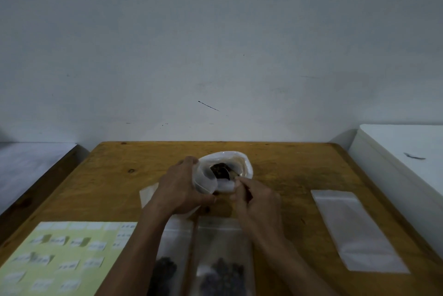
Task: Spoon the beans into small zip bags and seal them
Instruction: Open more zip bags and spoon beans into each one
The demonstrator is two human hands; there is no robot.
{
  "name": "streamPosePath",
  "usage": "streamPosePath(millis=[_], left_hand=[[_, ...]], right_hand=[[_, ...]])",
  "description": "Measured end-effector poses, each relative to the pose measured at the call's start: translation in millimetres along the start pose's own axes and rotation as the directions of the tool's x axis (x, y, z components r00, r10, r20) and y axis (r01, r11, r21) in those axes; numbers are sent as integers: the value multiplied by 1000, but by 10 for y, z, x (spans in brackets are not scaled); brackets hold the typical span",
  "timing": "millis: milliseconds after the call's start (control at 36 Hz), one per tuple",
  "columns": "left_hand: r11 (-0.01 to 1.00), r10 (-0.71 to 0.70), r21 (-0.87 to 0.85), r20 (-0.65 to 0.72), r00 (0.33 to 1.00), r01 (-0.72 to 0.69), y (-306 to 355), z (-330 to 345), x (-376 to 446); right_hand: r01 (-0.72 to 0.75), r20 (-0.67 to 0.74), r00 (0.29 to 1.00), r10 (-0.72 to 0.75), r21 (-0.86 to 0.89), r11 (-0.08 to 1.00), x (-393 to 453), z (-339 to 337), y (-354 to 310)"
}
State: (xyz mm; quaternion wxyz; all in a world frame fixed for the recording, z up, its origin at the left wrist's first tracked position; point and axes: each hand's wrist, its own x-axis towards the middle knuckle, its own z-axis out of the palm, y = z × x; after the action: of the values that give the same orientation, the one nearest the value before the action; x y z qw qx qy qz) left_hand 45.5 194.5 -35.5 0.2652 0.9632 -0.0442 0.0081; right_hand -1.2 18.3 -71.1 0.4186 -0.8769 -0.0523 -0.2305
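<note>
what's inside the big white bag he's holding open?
Inside the white bag: a dark heap of beans, with what looks like a spoon dipped in by the right hand. The left hand grips the rim. Folded plastic hides how deep the beans go.

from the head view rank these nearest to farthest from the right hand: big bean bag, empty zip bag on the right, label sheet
1. big bean bag: just beyond the right hand, at its fingertips.
2. empty zip bag: flat on the table, to the right.
3. label sheet: near left corner, past the left forearm.
</note>
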Motion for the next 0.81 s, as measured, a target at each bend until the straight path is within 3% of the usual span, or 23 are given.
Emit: streamPosePath(millis=[139, 222, 361, 472, 583, 806], left_hand=[[999, -16, 28, 5, 1000, 16, 8, -17, 19], [999, -21, 35, 15, 1000, 20, -2, -20, 25], [999, -27, 33, 72, 997, 24, -6, -14, 38], [998, -29, 65, 104, 994, 22, 22, -2, 26], [998, -48, 46, 76, 996, 45, 33, -11, 5], [997, -70, -15, 60, 996, 71, -4, -42, -29]], right_hand=[[-202, -51, 976, 210, 126, 971, 96, -117, 33], [-350, -50, 927, 371, 231, 908, 141, -71, 110], [-569, 78, 764, 641, 549, 612, 169, 8, 61], [-631, 191, 665, 722, 660, 407, 194, 36, -11], [-618, 248, 613, 750, 742, 260, 253, -32, -58], [-558, 152, 667, 729, 750, 355, 345, -289, -42]])
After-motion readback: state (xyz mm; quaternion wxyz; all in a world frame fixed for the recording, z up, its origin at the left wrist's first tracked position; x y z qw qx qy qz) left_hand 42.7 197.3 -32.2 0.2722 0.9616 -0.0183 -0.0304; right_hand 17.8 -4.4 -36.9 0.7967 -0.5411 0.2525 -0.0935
